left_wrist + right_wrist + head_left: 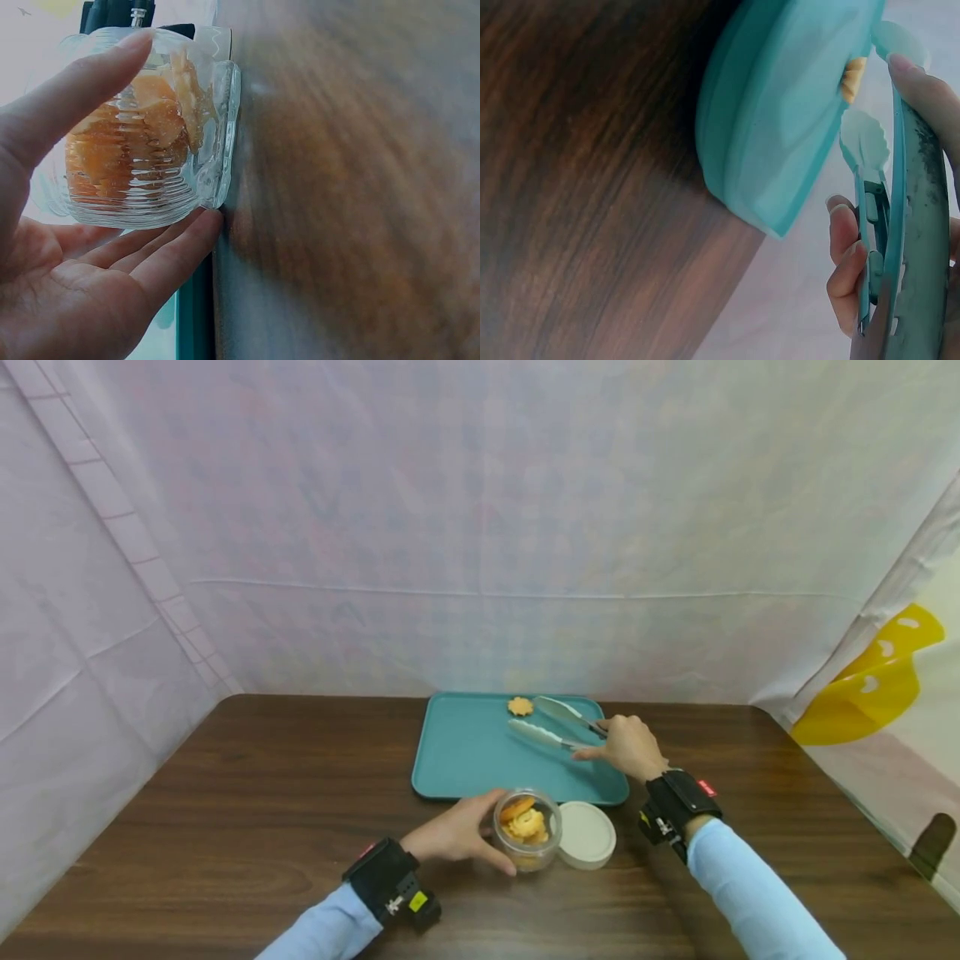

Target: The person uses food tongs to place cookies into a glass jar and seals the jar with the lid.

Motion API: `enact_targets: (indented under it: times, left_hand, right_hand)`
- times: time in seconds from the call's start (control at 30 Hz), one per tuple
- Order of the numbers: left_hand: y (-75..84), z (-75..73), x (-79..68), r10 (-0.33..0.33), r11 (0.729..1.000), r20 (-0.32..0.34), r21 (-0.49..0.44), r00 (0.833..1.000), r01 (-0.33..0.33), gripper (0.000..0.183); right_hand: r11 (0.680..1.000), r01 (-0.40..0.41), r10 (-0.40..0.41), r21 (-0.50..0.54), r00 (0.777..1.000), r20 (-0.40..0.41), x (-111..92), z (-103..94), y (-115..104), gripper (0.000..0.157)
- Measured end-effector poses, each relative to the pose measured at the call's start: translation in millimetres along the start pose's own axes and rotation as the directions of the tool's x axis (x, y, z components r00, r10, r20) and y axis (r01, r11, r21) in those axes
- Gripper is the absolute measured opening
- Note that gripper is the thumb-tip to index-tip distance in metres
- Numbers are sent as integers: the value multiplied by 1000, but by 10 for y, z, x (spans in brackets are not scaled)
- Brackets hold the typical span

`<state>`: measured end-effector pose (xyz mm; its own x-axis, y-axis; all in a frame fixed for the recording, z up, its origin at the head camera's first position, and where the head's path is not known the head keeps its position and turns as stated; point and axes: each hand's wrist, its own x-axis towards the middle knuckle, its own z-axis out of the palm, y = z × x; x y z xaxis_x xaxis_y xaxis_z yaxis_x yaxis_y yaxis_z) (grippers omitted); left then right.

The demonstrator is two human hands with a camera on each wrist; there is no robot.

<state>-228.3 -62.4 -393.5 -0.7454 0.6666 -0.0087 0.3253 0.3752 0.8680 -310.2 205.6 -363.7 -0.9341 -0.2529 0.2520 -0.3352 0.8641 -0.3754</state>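
My left hand [453, 832] holds a clear jar [534, 863] of golden cookies [527, 823], thumb on one side and fingers on the other. In the left wrist view, the ribbed jar [142, 214] stands on the table with several cookies inside. My right hand [632, 747] grips a pair of metal tongs with pale, scalloped tips [536, 732], its arms spread apart above the tray. Between those tips the right wrist view shows no food. One flower-edged cookie [520, 706] lies near the far edge of the teal tray [461, 747], just left of the tongs.
A round white lid [587, 836] lies right of the jar, close against it, in front of the tray. The dark wooden table [285, 793] backs onto a pale cloth wall [480, 527]. A yellow cutout [862, 693] hangs at the right.
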Motion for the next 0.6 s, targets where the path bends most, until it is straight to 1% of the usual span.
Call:
enact_targets:
  times: [0.17, 0.37, 0.4, 0.5, 0.53, 0.57, 0.6]
  left_hand:
    - [1, 0, -4, -3, 1000, 10, -17, 1000, 3, 81]
    - [5, 6, -9, -1, 1000, 14, -9, 1000, 1, 82]
    - [6, 6, -10, -2, 1000, 13, -7, 1000, 2, 82]
    - [12, 3, -13, -5, 1000, 13, -8, 1000, 5, 83]
    - [15, 2, -14, -5, 1000, 12, -6, 1000, 5, 84]
    - [17, 2, -16, -6, 1000, 12, -9, 1000, 6, 84]
    - [19, 2, -18, -6, 1000, 13, -12, 1000, 6, 84]
  right_hand:
    - [998, -34, 35, -45, 999, 14, 41, 26, 2, 72]
    - [998, -43, 43, -47, 999, 11, 69, 58, -16, 69]
    - [998, -43, 43, -36, 999, 5, 71, 62, -24, 66]
    - [998, -50, 50, -29, 999, -7, 87, 71, -52, 45]
    - [998, -53, 53, -28, 999, -9, 93, 75, -63, 41]
    - [998, -54, 53, -30, 999, -10, 101, 80, -73, 40]
    - [998, -60, 60, -32, 998, -8, 110, 83, -85, 43]
